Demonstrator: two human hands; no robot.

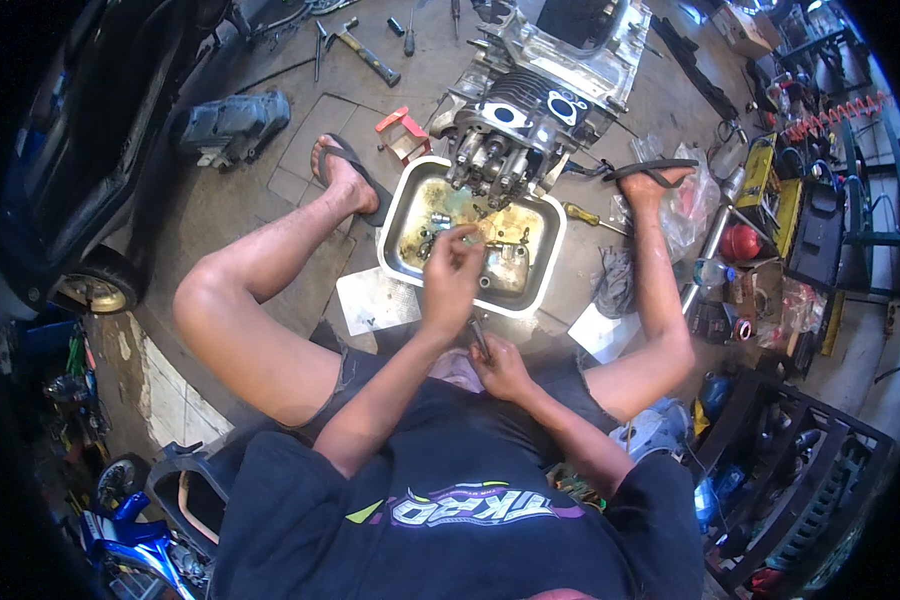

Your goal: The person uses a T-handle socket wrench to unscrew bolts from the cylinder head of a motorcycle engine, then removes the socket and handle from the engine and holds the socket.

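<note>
My left hand (452, 282) is over the near edge of a white-rimmed metal tray (392, 205), its fingers curled in a pinch. Whatever may be between the fingertips is too small to make out. My right hand (503, 370), closer to my lap, is closed around a short dark metal rod-like tool (479, 338) that points up and away. In the tray lie a metal cover (505, 270) and several small metal parts, partly hidden by my left hand. An engine block with a finned cylinder head (520, 105) stands just beyond, its near end overhanging the tray.
A hammer (370, 58) and a grey metal casing (235, 125) lie at far left. Beside the tray are a red box (402, 135), a yellow-handled screwdriver (582, 214) and white paper sheets (378, 300). Toolboxes (770, 190) and a plastic bottle (712, 272) line the right side.
</note>
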